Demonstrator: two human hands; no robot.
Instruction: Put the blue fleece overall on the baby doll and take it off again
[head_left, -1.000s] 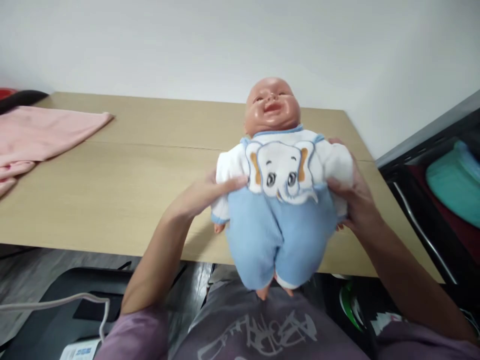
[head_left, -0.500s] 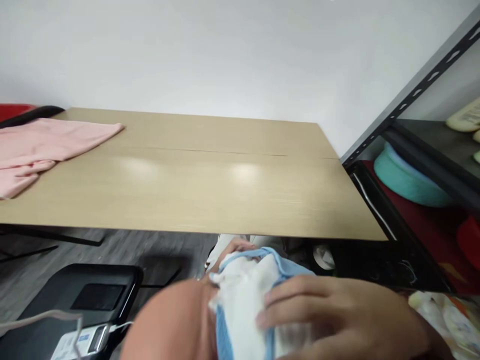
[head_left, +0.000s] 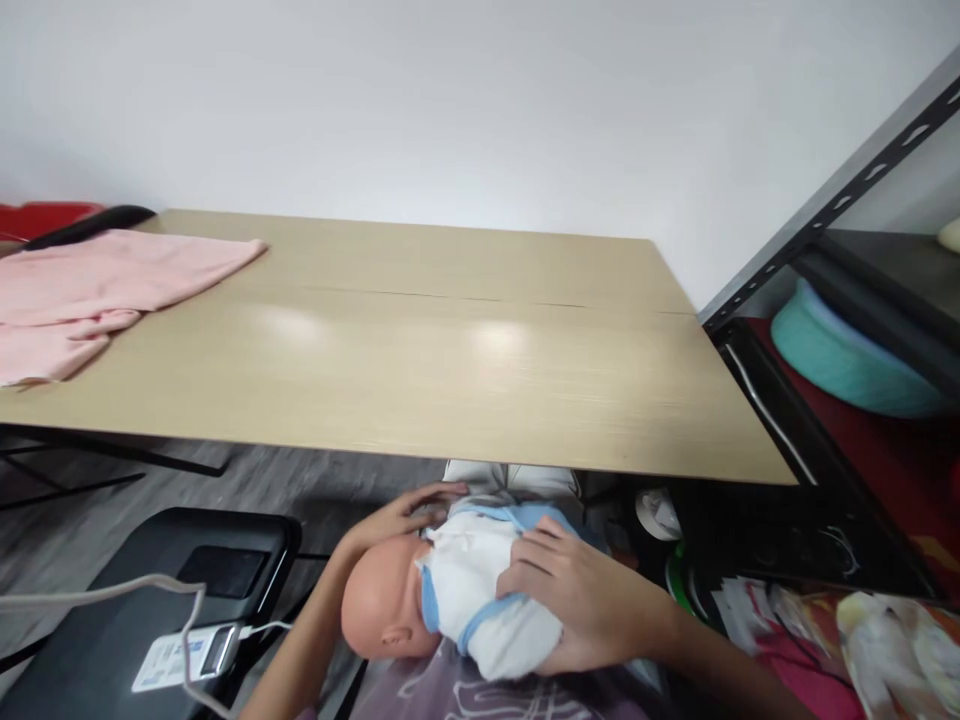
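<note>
A baby doll (head_left: pixel 379 600) with a bald head lies across my lap, head toward the left. It wears a white garment with blue trim (head_left: pixel 472 555). My left hand (head_left: pixel 412 512) curls along the doll's far side near its shoulder, and the forearm runs beside the head. Over the doll's body rests my right hand (head_left: pixel 566 590), its fingers bent against the white and blue cloth. The doll's face is turned away, and its legs are hidden by cloth and my right hand.
Ahead is a wooden table (head_left: pixel 450 380), with pink cloth (head_left: pixel 112 290) at its left. A black chair (head_left: pixel 112 600) at left holds a phone (head_left: pixel 221 572) and a corded device (head_left: pixel 187 655). On the right stand a shelf (head_left: pixel 847 200) with a teal basin (head_left: pixel 847 350) and several packages (head_left: pixel 892 640).
The doll now appears lower and smaller, farther from the camera and on my lap. Both hands moved with it, staying on it. The view has shifted slightly.
</note>
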